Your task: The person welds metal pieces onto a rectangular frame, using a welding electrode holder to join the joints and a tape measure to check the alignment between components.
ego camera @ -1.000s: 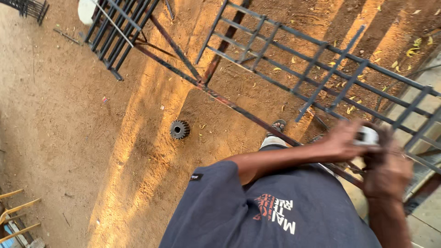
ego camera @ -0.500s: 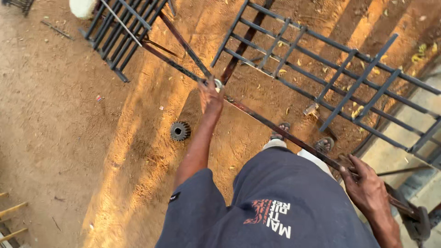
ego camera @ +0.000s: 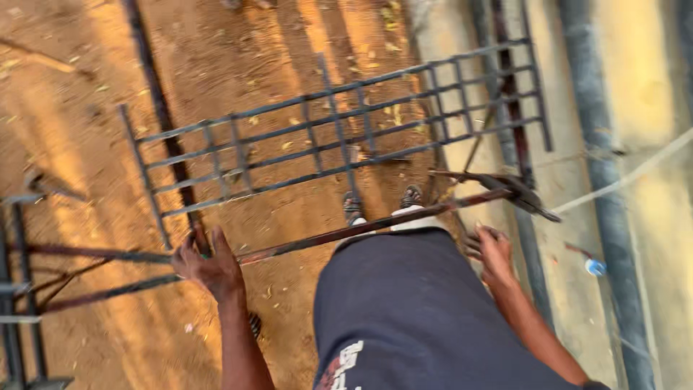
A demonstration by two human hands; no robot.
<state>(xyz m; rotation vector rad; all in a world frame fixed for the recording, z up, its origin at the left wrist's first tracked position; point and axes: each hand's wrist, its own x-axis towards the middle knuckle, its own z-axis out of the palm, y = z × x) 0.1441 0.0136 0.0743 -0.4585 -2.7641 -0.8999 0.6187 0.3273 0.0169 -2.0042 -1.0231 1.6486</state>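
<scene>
A long rusty metal bar [ego camera: 361, 230] runs across the view just ahead of the person's dark shirt [ego camera: 419, 310], rising from about 9 o'clock toward 3 o'clock; its surface is reddish-brown with darker patches, and at the 3 o'clock end it meets a dark, angled metal piece [ego camera: 516, 191] whose exact shape is blurred. The left hand [ego camera: 206, 263] sits at 8 o'clock with its fingers curled over the bar — clenched around it, knuckles up. The right hand [ego camera: 492, 253] is at 4 o'clock, just below the bar's higher end, fingers loosely spread and half open; whether it touches the bar cannot be told, and it grips nothing that shows. Beyond the bar, toward 12 o'clock, a dark metal grille [ego camera: 339, 141] of 4 long rails and short crossbars lies flat on the reddish dirt ground [ego camera: 79, 123], with dry leaves scattered among its bars. The person's 2 shoes [ego camera: 382, 206] show between grille and bar. At 3 o'clock a pale concrete strip [ego camera: 650, 94] runs alongside, with a small blue-and-white object [ego camera: 594, 267] lying on it. More dark frame pieces [ego camera: 18, 289] stand at 9 o'clock.
</scene>
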